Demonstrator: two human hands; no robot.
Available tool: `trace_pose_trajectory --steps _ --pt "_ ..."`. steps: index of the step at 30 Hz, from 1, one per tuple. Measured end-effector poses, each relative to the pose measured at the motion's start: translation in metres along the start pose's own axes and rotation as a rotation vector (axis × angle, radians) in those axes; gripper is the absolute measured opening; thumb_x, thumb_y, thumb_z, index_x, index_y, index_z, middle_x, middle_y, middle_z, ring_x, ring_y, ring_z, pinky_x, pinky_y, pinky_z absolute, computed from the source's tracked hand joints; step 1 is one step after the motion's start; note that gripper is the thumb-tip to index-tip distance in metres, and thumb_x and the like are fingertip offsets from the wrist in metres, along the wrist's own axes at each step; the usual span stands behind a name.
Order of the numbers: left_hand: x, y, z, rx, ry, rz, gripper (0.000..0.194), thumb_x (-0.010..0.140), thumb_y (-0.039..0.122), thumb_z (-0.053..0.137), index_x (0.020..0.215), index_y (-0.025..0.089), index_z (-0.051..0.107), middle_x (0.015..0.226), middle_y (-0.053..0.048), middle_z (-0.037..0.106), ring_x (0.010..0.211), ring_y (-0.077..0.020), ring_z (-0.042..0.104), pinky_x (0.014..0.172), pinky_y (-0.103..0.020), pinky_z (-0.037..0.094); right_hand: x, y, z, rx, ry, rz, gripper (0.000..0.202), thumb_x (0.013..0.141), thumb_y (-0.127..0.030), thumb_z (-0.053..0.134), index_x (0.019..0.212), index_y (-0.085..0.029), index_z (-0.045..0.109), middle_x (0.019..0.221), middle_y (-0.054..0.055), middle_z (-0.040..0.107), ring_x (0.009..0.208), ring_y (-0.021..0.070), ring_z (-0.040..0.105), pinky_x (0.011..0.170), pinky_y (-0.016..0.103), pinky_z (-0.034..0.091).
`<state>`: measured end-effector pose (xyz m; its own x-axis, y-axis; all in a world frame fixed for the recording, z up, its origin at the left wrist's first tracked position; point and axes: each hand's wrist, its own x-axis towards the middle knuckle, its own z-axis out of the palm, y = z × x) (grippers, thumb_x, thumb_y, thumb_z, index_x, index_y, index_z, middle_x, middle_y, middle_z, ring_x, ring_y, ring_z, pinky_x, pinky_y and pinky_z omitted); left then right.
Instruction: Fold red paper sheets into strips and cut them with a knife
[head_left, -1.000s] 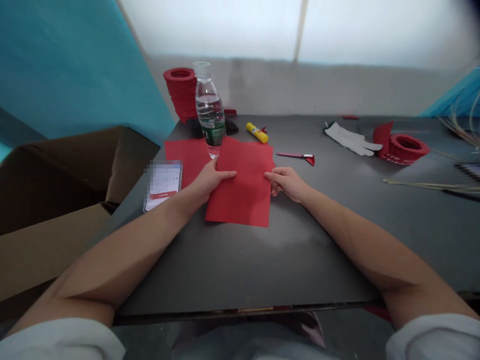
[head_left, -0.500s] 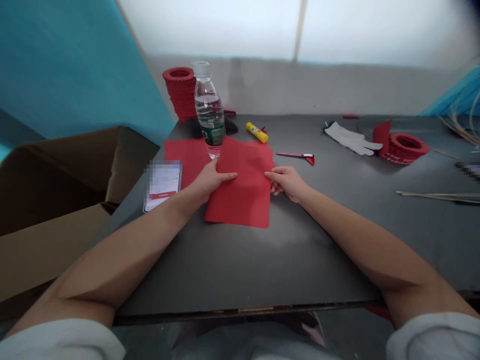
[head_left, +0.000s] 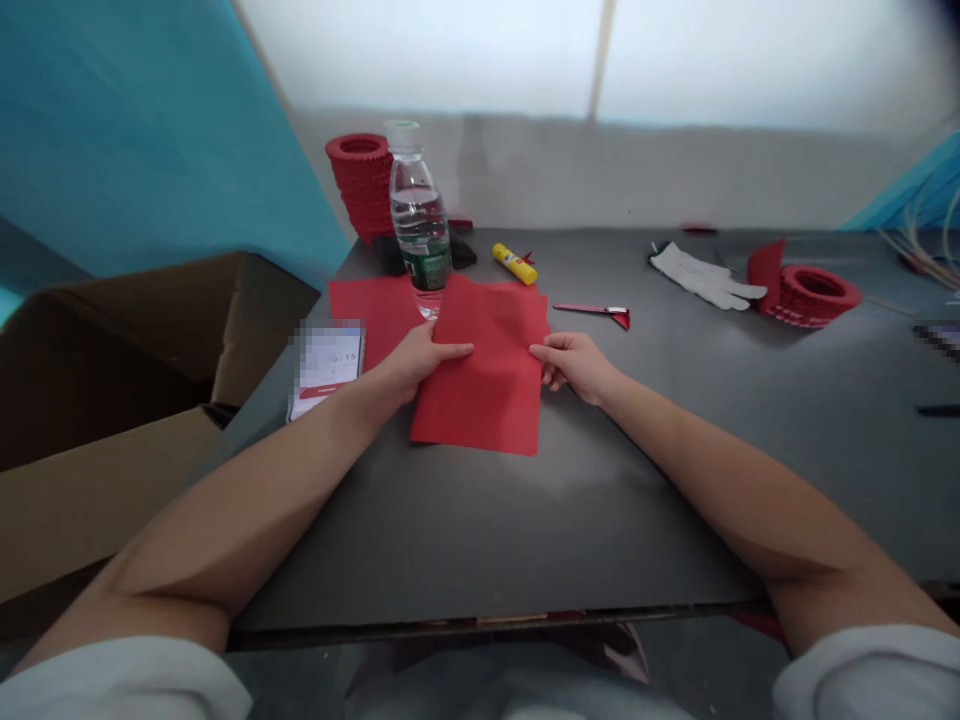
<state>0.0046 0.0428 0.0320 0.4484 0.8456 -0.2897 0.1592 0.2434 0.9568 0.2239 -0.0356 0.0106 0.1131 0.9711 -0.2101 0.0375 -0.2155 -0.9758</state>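
Note:
Red paper (head_left: 484,400) is held between my two hands above the grey table, its lower edge toward me. My left hand (head_left: 424,360) grips its left side, thumb lying on top and the other fingers hidden beneath. At the right edge, my right hand (head_left: 574,365) pinches the paper between thumb and fingers. More red paper (head_left: 375,310) lies flat behind my left hand. Just beyond the held paper stands a water bottle (head_left: 420,215) with a green label. A yellow glue stick (head_left: 514,264) rests behind the paper, and a pink utility knife (head_left: 585,309) lies to its right.
On the left are a phone (head_left: 328,365) and an open cardboard box (head_left: 112,490). A stack of pleated red rings (head_left: 360,185) stands behind the bottle. To the right lie a white glove (head_left: 701,275) and a red pleated ring (head_left: 814,295). A wall (head_left: 540,180) bounds the back.
My hands and the red paper stay almost still. The long thin tool at the right side of the table has gone from its place; a short dark object shows near the right edge.

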Motion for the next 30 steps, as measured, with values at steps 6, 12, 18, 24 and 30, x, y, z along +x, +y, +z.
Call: trace_pose_trajectory --steps 6,12,18,24,30 --pt "0.003 0.005 -0.009 0.069 -0.098 -0.045 0.054 0.06 0.031 0.082 0.108 0.019 0.061 0.112 -0.011 0.065 0.098 -0.0302 0.065 0.079 -0.038 0.056 -0.005 -0.001 0.002 -0.064 0.047 -0.061 0.024 0.078 -0.026 0.062 0.059 -0.018 0.049 0.049 -0.005 0.049 0.037 0.0045 0.044 0.03 0.015 0.03" --pt "0.003 0.012 -0.019 0.134 -0.167 -0.078 0.062 0.056 0.025 0.084 0.113 0.024 0.059 0.116 -0.008 0.063 0.102 -0.0301 0.064 0.081 -0.037 0.056 -0.007 -0.001 0.002 -0.107 0.061 -0.085 0.026 0.077 -0.031 0.063 0.059 -0.018 0.05 0.048 -0.005 0.049 0.037 0.005 0.043 0.032 0.016 0.028" --pt "0.005 0.009 -0.022 0.112 -0.218 -0.07 0.06 0.059 0.026 0.083 0.114 0.023 0.058 0.119 -0.008 0.062 0.103 -0.0292 0.063 0.081 -0.036 0.057 -0.007 -0.002 0.002 -0.087 0.051 -0.074 0.024 0.076 -0.032 0.065 0.061 -0.018 0.052 0.049 -0.005 0.05 0.038 0.005 0.043 0.033 0.016 0.029" --pt "0.006 0.008 -0.024 0.094 -0.276 -0.064 0.057 0.061 0.025 0.081 0.113 0.024 0.059 0.119 -0.006 0.062 0.103 -0.0285 0.063 0.084 -0.036 0.056 -0.007 -0.002 0.002 -0.088 0.039 -0.078 0.027 0.073 -0.034 0.067 0.06 -0.018 0.05 0.048 -0.005 0.049 0.038 0.0051 0.043 0.034 0.016 0.029" --pt "0.005 0.009 -0.023 0.122 -0.269 -0.087 0.065 0.061 0.027 0.081 0.12 0.024 0.055 0.12 -0.009 0.061 0.107 -0.0296 0.061 0.086 -0.037 0.055 -0.003 0.001 0.001 -0.012 0.049 -0.077 0.021 0.071 -0.031 0.067 0.063 -0.018 0.053 0.051 -0.004 0.052 0.043 0.0063 0.048 0.038 0.016 0.038"
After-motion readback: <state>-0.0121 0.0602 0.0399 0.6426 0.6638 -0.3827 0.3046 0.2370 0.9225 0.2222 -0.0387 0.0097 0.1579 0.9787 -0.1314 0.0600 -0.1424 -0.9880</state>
